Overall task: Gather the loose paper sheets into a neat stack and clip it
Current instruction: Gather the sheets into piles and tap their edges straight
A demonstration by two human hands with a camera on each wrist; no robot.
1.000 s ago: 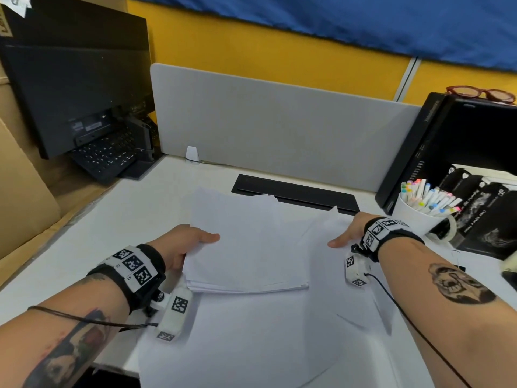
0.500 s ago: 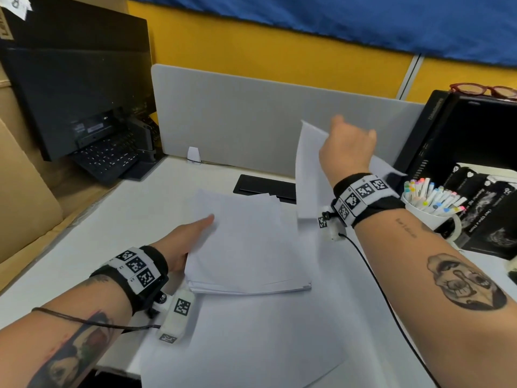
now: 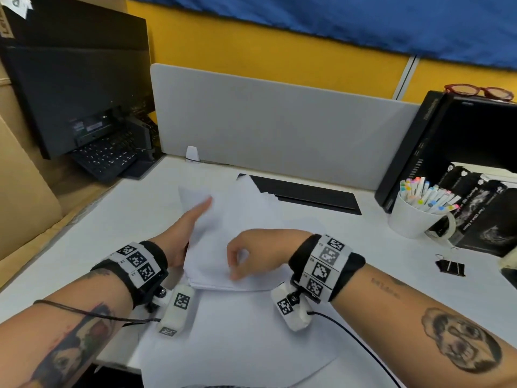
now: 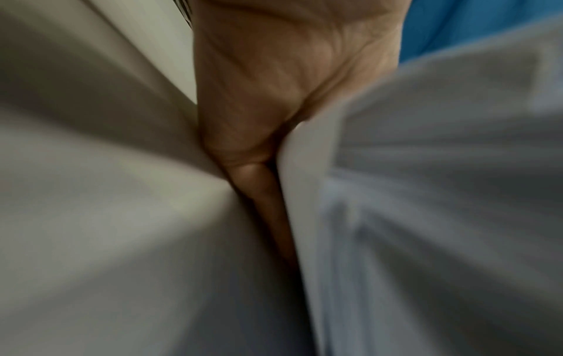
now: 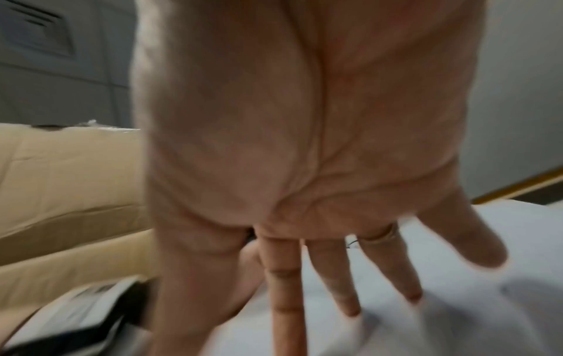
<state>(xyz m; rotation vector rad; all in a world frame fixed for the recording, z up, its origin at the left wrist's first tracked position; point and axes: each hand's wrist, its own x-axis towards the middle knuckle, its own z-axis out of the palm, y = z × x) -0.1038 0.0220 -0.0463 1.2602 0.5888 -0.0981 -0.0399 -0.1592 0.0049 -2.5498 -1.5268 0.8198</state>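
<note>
A stack of white paper sheets (image 3: 223,236) lies mid-desk, its top sheets skewed and fanned at the far end. It rests on a larger white sheet (image 3: 237,345) that overhangs the desk's front edge. My left hand (image 3: 193,222) lies along the stack's left edge with straight fingers, and its palm edge (image 4: 274,96) presses against the paper (image 4: 426,192). Over the near part of the stack is my right hand (image 3: 251,259), whose fingers (image 5: 335,277) are spread above the paper (image 5: 457,313) and hold nothing. A black binder clip (image 3: 450,266) sits on the desk to the right.
A white mug of markers (image 3: 411,219) and black boxes (image 3: 481,214) crowd the right side. A black monitor (image 3: 78,88) and keyboard (image 3: 106,158) stand at the left, beside cardboard (image 3: 22,191). A grey divider (image 3: 279,130) and black cable slot (image 3: 307,197) run along the back.
My right hand, which held a sheet raised in the air, has come down over the stack and let go. The sheet now lies on the stack, and my left hand has straightened along its left edge.
</note>
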